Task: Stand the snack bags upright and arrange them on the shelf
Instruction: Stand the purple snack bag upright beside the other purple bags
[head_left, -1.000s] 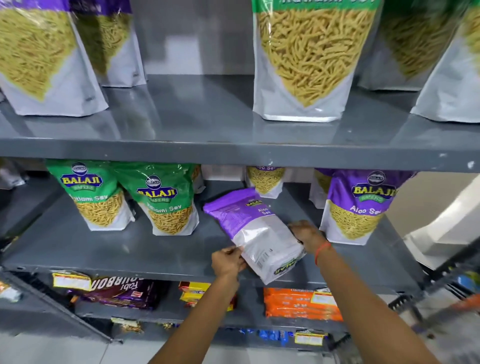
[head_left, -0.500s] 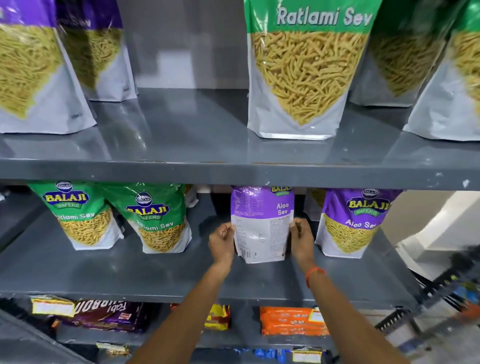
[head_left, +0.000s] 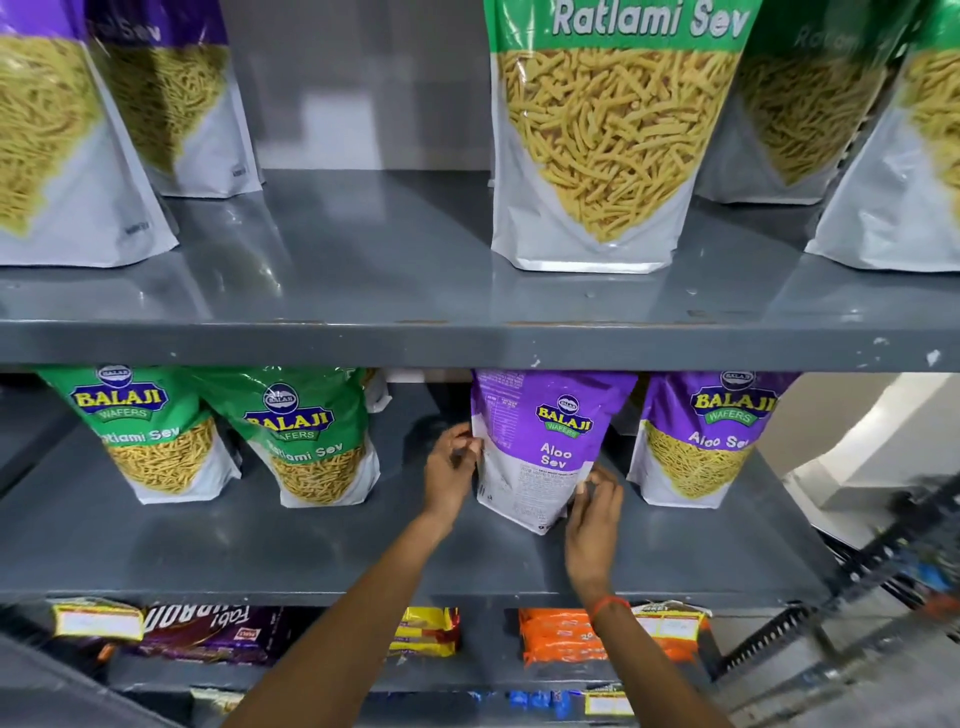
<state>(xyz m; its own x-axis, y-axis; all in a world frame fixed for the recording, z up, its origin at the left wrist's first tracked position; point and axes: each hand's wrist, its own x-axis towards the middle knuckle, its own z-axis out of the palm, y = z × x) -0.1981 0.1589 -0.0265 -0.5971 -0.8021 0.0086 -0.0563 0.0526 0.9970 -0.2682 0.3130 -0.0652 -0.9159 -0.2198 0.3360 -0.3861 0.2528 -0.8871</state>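
Observation:
A purple and white Aloo Sev bag stands upright on the grey middle shelf, its back side with small print facing me. My left hand pinches the bag's left edge. My right hand grips its lower right corner. A second purple Aloo Sev bag stands upright just to the right. Two green Ratlami Sev bags stand upright to the left.
The upper shelf carries a large Ratlami Sev bag, more green bags at the right and purple bags at the left. The lowest shelf holds biscuit packs. A dark metal rack edge runs at the lower right.
The purple bag lay tilted on the shelf a second ago; both hands have lifted it upright and shifted it back. My right hand has slid down to the bag's lower corner.

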